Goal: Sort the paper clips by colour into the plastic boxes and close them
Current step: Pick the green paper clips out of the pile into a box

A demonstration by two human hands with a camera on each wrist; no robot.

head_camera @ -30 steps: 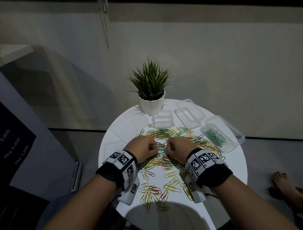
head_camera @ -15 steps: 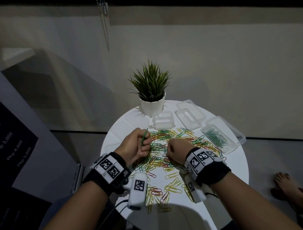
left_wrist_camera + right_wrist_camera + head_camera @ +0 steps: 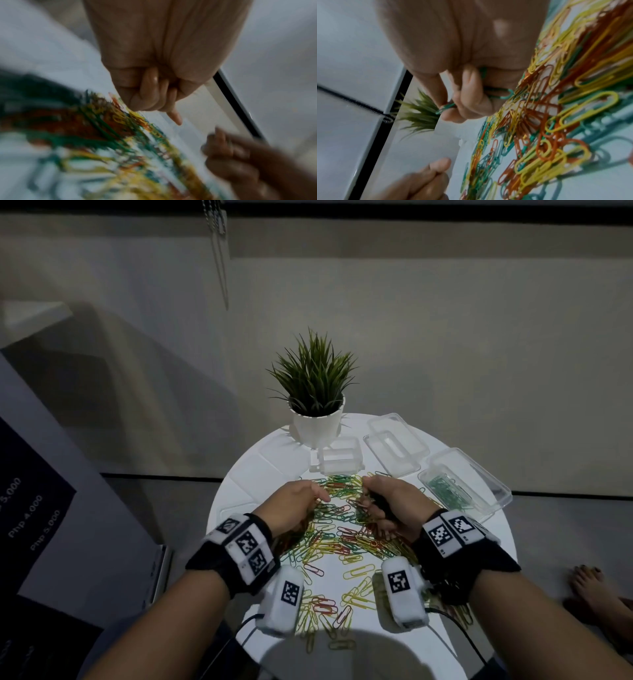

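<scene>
The right hand [image 3: 387,505] clutches green clips [image 3: 447,106] above the paper clips [image 3: 346,539], the left hand [image 3: 294,508] curled over nothing, so a loosened fist could drop them short of the box [image 3: 493,505] beyond it.

Dim room, beige wall [image 3: 445,337], grey floor [image 3: 565,529]

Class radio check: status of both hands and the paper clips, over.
Right hand gripping green paper clips. Left hand curled, grip unclear. Mixed clip pile unsorted; green clips in open box. Nothing obstructing.
</scene>
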